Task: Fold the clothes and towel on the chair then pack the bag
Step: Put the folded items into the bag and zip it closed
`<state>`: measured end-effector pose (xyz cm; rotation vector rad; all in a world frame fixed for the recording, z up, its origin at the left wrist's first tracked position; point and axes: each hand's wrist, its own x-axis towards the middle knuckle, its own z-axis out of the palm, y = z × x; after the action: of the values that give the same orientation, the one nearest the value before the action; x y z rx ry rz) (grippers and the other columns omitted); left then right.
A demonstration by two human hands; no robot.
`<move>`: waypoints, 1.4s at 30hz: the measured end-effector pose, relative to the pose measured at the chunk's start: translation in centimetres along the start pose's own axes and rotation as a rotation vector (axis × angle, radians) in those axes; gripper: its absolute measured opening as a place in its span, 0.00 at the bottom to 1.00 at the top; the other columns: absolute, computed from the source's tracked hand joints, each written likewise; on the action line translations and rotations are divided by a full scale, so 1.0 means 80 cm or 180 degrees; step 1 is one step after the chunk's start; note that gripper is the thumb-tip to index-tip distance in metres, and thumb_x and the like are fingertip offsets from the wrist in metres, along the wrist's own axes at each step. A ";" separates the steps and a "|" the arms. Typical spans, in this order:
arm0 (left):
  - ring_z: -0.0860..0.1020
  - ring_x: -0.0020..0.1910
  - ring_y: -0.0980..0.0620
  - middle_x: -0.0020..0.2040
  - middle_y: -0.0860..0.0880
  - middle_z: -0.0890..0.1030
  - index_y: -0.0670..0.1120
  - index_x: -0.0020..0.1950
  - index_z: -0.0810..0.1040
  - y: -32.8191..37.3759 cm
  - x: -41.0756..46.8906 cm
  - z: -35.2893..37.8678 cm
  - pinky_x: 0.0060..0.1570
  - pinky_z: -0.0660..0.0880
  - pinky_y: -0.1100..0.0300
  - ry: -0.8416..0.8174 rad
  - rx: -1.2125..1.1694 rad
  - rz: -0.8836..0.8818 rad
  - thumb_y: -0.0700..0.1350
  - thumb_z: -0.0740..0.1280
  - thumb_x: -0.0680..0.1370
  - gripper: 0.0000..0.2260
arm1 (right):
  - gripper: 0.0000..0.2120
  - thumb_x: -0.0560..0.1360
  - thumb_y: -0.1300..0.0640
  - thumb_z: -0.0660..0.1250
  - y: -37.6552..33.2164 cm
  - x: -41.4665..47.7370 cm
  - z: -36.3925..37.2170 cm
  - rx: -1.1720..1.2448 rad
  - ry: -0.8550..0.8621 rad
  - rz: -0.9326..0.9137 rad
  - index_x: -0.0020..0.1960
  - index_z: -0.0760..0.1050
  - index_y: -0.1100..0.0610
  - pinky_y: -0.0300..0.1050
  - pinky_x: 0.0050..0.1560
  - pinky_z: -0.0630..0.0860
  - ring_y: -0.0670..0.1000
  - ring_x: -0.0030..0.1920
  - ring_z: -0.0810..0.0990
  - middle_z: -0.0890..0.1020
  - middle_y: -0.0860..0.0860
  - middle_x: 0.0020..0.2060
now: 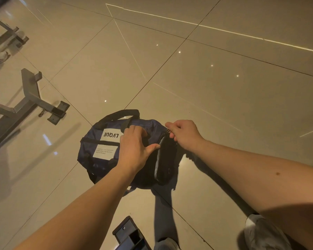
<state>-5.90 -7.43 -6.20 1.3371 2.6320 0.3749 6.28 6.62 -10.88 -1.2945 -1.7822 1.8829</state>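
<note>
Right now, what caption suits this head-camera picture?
Left hand steadies a navy duffel bag on tiled floor; right hand pinches its zipper pull.

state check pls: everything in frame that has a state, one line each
bag: on the floor, unzipped, opening gapes, dark inside.
zipper pull: at the far end of the opening, pinched.
left hand: pressed on the bag, fingers loosely spread, thumb at the opening's edge.
right hand: fingers curled, pinching the zipper pull.
handle: arched at the bag's far side, not held.
</note>
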 end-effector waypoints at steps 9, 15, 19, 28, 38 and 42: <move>0.75 0.45 0.56 0.48 0.55 0.74 0.52 0.51 0.78 -0.003 0.012 0.003 0.48 0.71 0.60 -0.0087 -0.0494 0.0215 0.51 0.72 0.79 0.06 | 0.15 0.80 0.50 0.68 0.005 -0.005 0.008 0.0143 -0.0364 0.0024 0.45 0.82 0.62 0.33 0.30 0.74 0.42 0.28 0.76 0.83 0.52 0.35; 0.70 0.50 0.49 0.47 0.53 0.71 0.55 0.60 0.85 0.012 0.025 0.014 0.48 0.64 0.52 -0.0060 0.0306 0.0602 0.55 0.74 0.77 0.13 | 0.15 0.81 0.47 0.67 0.003 -0.005 0.007 0.0224 -0.0391 0.0047 0.44 0.81 0.59 0.32 0.31 0.74 0.42 0.27 0.76 0.83 0.51 0.35; 0.70 0.53 0.49 0.48 0.53 0.73 0.55 0.58 0.86 0.018 0.036 0.017 0.50 0.64 0.52 -0.0191 0.0412 0.0569 0.53 0.73 0.78 0.10 | 0.24 0.82 0.43 0.62 -0.003 -0.002 0.008 0.0529 -0.0387 0.0504 0.47 0.82 0.63 0.36 0.31 0.75 0.47 0.30 0.77 0.84 0.54 0.36; 0.70 0.46 0.51 0.43 0.54 0.72 0.52 0.52 0.87 0.008 0.036 0.016 0.49 0.66 0.52 -0.0126 0.0329 0.0961 0.49 0.71 0.77 0.06 | 0.10 0.78 0.51 0.69 -0.013 0.007 0.023 0.0554 -0.0667 0.1514 0.44 0.77 0.58 0.37 0.27 0.69 0.46 0.24 0.72 0.76 0.51 0.29; 0.68 0.51 0.50 0.45 0.54 0.72 0.50 0.48 0.87 -0.025 0.010 0.018 0.51 0.70 0.53 0.0062 -0.0235 0.0872 0.47 0.72 0.77 0.04 | 0.11 0.80 0.58 0.67 -0.012 0.036 0.029 0.1021 0.0022 0.1811 0.41 0.75 0.62 0.33 0.20 0.70 0.46 0.20 0.75 0.79 0.55 0.31; 0.66 0.55 0.52 0.49 0.53 0.72 0.52 0.50 0.86 -0.027 -0.010 0.017 0.57 0.66 0.61 0.0043 -0.0618 0.0339 0.46 0.73 0.78 0.03 | 0.09 0.81 0.60 0.66 -0.013 0.041 0.039 0.1415 0.0063 0.1947 0.42 0.74 0.62 0.33 0.18 0.69 0.44 0.16 0.72 0.78 0.56 0.32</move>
<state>-6.71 -9.11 -8.14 1.4173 2.4662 0.6382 1.74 7.03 -11.74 -1.7784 -0.9098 2.3660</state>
